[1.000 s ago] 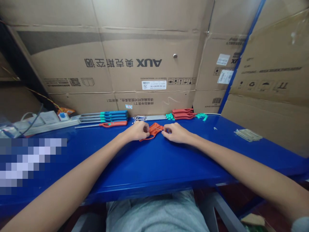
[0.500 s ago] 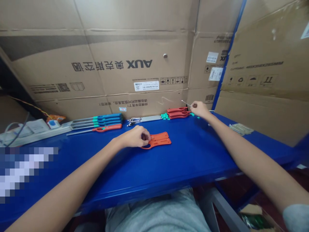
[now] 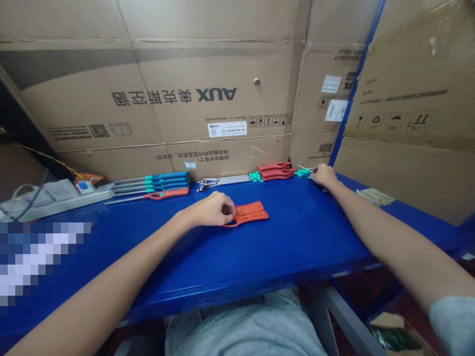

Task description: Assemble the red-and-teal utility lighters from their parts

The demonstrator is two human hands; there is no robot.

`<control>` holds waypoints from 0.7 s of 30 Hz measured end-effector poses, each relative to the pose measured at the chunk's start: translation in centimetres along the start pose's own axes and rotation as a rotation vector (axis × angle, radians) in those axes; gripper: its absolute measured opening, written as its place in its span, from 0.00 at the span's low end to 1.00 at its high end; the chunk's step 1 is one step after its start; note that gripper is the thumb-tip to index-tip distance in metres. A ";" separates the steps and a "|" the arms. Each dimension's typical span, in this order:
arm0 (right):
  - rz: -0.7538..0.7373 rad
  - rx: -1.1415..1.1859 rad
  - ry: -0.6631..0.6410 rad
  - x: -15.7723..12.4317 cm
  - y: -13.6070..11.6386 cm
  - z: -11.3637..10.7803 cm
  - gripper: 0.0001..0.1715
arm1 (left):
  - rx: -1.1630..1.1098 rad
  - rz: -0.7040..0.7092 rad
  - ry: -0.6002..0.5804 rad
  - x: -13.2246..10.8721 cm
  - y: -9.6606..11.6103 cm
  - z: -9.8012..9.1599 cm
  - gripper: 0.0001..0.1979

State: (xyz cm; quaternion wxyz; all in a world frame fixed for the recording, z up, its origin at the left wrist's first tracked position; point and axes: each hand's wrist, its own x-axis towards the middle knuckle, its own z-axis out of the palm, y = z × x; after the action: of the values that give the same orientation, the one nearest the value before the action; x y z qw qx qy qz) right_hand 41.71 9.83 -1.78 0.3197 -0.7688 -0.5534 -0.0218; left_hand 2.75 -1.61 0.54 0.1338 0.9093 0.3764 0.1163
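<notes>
Though right hand [image 3: 324, 175] perhaps hides some, green pieces [image 3: 303, 173] flank red handles [image 3: 273, 174].

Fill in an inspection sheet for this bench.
Surface: glossy blue tabletop.
Job's things: orange casing near the middle; thin rod; red handles, green parts, metal rods and blue-handled tools along the back.
Clutter: orange packet at far left; pale strips at right.
Hands: left hand closed on the casing's left end; right hand pinching the rod near the green parts.
Cables: grey cable near the power strip.
Surroundings: cardboard panels behind and at right.
</notes>
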 end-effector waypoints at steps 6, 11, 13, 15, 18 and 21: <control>0.062 0.072 -0.065 -0.6 -1.9 -1.6 0.10 | 0.008 0.023 0.014 0.0 0.2 0.2 0.07; -0.143 0.224 -0.069 -3.1 -7.3 -2.4 0.05 | 0.061 0.024 0.103 0.0 0.1 0.1 0.08; -0.283 0.301 -0.104 -5.1 -9.9 -2.2 0.05 | 0.110 0.029 0.168 0.0 0.1 0.1 0.10; -0.419 0.374 -0.168 -7.3 -12.1 -1.8 0.06 | 0.177 0.055 0.262 0.1 0.1 0.1 0.11; -0.638 0.505 -0.341 -10.2 -14.5 -1.1 0.13 | 0.258 0.085 0.399 0.2 0.0 0.3 0.13; -0.782 0.471 -0.420 -11.9 -16.0 -0.4 0.09 | 0.320 0.091 0.463 0.4 -0.1 0.5 0.13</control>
State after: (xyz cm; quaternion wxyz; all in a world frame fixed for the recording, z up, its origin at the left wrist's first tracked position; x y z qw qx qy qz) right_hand 23.46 2.62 1.39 0.3344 -0.3984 -0.8424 0.1407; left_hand 3.13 -1.40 0.07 -0.1062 0.8840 0.3696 0.2658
